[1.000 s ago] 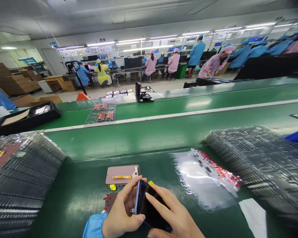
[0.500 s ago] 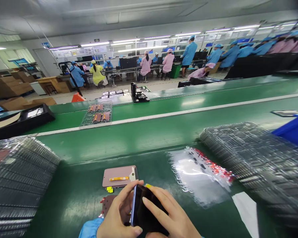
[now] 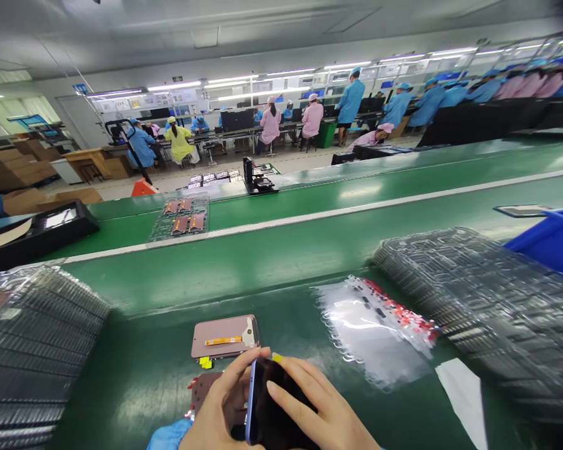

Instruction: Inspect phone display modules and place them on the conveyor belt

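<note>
Both hands grip a smartphone point(image 3: 281, 406) with a dark screen and a bluish frame edge, tilted up at the bottom middle. My left hand point(image 3: 220, 406) is closed around its left edge, thumb low and fingers at the top corner. My right hand point(image 3: 328, 406) wraps the right side, with a finger lying across the dark face. A bit of yellow tab point(image 3: 276, 357) shows by the right fingertips. Just beyond lies a pinkish-brown phone screen panel point(image 3: 216, 329) with an orange flex cable. A second brown panel point(image 3: 201, 394) with red tabs is partly hidden behind my left hand.
Clear plastic trays are stacked at left point(image 3: 37, 337) and right point(image 3: 473, 281). A fanned pile of clear film sheets point(image 3: 356, 319) with red tabs lies right of centre, near white paper point(image 3: 462, 400). A blue bin point(image 3: 548, 244) stands far right. Co-workers sit beyond the green conveyor point(image 3: 309, 231).
The view has shifted slightly, and the hands with the phone sit a little lower in it. The grip looks the same.
</note>
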A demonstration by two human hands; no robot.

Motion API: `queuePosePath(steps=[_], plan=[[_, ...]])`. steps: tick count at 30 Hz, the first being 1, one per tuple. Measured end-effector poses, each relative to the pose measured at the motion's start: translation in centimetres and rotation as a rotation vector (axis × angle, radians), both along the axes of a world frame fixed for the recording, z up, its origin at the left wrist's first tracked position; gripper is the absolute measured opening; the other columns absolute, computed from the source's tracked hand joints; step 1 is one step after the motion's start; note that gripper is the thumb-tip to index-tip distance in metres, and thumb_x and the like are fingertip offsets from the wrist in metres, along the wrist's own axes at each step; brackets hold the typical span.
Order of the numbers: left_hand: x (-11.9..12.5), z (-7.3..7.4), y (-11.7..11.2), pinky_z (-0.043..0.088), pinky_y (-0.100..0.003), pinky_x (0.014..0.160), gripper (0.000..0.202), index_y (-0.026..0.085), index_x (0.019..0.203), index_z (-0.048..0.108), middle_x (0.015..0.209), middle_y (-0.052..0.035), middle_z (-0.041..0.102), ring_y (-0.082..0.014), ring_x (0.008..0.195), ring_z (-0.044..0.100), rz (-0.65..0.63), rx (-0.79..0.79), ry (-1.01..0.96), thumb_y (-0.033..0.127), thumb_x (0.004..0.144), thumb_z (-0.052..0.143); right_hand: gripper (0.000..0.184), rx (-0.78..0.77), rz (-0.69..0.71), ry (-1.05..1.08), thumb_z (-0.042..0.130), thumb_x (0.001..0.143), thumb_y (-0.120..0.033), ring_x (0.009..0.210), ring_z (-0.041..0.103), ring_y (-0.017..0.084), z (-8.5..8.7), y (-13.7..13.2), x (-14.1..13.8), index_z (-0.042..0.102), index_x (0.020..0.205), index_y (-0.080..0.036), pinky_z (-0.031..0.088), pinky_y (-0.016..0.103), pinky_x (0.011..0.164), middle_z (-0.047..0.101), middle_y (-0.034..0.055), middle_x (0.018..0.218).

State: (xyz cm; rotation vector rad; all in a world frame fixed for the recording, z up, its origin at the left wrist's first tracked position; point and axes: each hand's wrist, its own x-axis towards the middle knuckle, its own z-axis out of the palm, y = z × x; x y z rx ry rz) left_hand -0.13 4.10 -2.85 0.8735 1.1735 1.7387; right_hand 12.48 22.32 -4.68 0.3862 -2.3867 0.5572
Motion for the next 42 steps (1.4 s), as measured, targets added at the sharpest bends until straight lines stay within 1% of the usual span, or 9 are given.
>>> queuePosePath(steps=[11, 15, 18, 22, 24, 26, 30, 34, 42], plan=[[-0.1, 0.3, 0.6, 0.038, -0.038, 0.111, 0.084, 0.036, 0.137, 0.051, 0.146, -0.0093, 0.050, -0.0314, 0.135, 0.046, 0.035, 0.068, -0.077, 0.040, 0.061, 0.088, 0.059, 0.042, -0.001, 0.021, 0.051, 0.094, -0.052, 0.130, 0.048, 0.031, 0.9, 0.1, -0.2, 0.052, 0.135, -0.011, 0.050, 0.043, 0.100, 0.059, 0.0223, 0.131], [-0.2, 0.2, 0.9, 0.038, -0.042, 0.110, 0.083, 0.034, 0.136, 0.053, 0.147, -0.0105, 0.049, -0.0346, 0.136, 0.044, 0.042, 0.078, -0.099, 0.038, 0.060, 0.088, 0.062, 0.125, -0.076, 0.057, 0.059, 0.088, -0.059, 0.121, 0.056, 0.031, 1.6, 0.0, -0.4, 0.056, 0.131, -0.015, 0.048, 0.050, 0.100, 0.065, 0.0185, 0.125], [-0.3, 0.1, 1.2, 0.036, -0.043, 0.112, 0.083, 0.032, 0.138, 0.051, 0.152, -0.0100, 0.044, -0.0354, 0.139, 0.040, 0.038, 0.079, -0.176, 0.040, 0.064, 0.086, 0.058, 0.092, -0.159, 0.054, 0.067, 0.084, -0.053, 0.114, 0.061, 0.032, 1.4, -0.5, -0.7, 0.058, 0.129, -0.016, 0.044, 0.056, 0.101, 0.066, 0.0181, 0.123], [-0.8, 0.4, 1.7, 0.045, -0.045, 0.104, 0.044, 0.026, 0.130, 0.061, 0.144, -0.0093, 0.056, -0.0316, 0.126, 0.055, 0.116, -0.032, -0.440, 0.040, 0.088, 0.062, 0.073, -0.154, -0.197, -0.045, 0.066, 0.082, -0.060, 0.121, 0.057, 0.035, 0.5, -1.0, -0.8, 0.050, 0.138, -0.015, 0.045, 0.057, 0.101, 0.060, 0.0203, 0.133], [-1.4, 0.9, 1.9, 0.053, -0.044, 0.092, 0.036, 0.018, 0.119, 0.069, 0.125, -0.0129, 0.069, -0.0306, 0.112, 0.065, 0.173, -0.100, -0.518, 0.036, 0.095, 0.049, 0.078, -0.404, -0.144, -0.178, 0.059, 0.085, -0.064, 0.127, 0.054, 0.034, 0.3, -0.7, -0.8, 0.043, 0.145, -0.016, 0.046, 0.052, 0.103, 0.055, 0.0191, 0.139], [-2.3, 1.4, 2.0, 0.056, -0.041, 0.085, 0.037, 0.012, 0.114, 0.071, 0.113, -0.0151, 0.075, -0.0293, 0.102, 0.070, 0.198, -0.139, -0.538, 0.034, 0.097, 0.045, 0.068, -0.704, -0.070, -0.362, 0.050, 0.092, -0.059, 0.126, 0.055, 0.030, 0.5, -0.3, -0.8, 0.043, 0.145, -0.018, 0.047, 0.045, 0.104, 0.056, 0.0161, 0.139], [-3.9, 2.0, 1.7, 0.058, -0.037, 0.081, 0.036, 0.010, 0.114, 0.070, 0.109, -0.0144, 0.076, -0.0251, 0.097, 0.072, 0.212, -0.158, -0.599, 0.030, 0.098, 0.045, 0.047, -1.125, 0.087, -0.724, 0.043, 0.098, -0.054, 0.099, 0.069, 0.024, 0.6, 0.5, -1.1, 0.071, 0.113, -0.018, 0.055, 0.035, 0.088, 0.075, 0.0088, 0.103], [-4.9, 2.0, 1.4, 0.059, -0.033, 0.078, 0.030, 0.015, 0.112, 0.071, 0.107, -0.0091, 0.078, -0.0210, 0.093, 0.073, 0.273, -0.143, -0.684, 0.027, 0.097, 0.047, 0.052, -1.450, 0.301, -0.900, 0.047, 0.095, -0.058, 0.061, 0.071, 0.017, -0.2, 0.6, -0.9, 0.071, 0.091, -0.012, 0.051, 0.022, 0.054, 0.072, 0.0057, 0.067], [-4.9, 2.8, 2.0, 0.054, -0.036, 0.088, 0.042, 0.009, 0.112, 0.068, 0.108, -0.0136, 0.076, -0.0238, 0.100, 0.070, 0.279, -0.203, -0.630, 0.042, 0.097, 0.046, 0.047, -1.567, 0.403, -0.871, 0.068, 0.086, -0.052, 0.072, 0.076, 0.019, -1.0, 0.2, -0.5, 0.067, 0.112, -0.013, 0.053, 0.019, 0.059, 0.076, 0.0102, 0.085]])
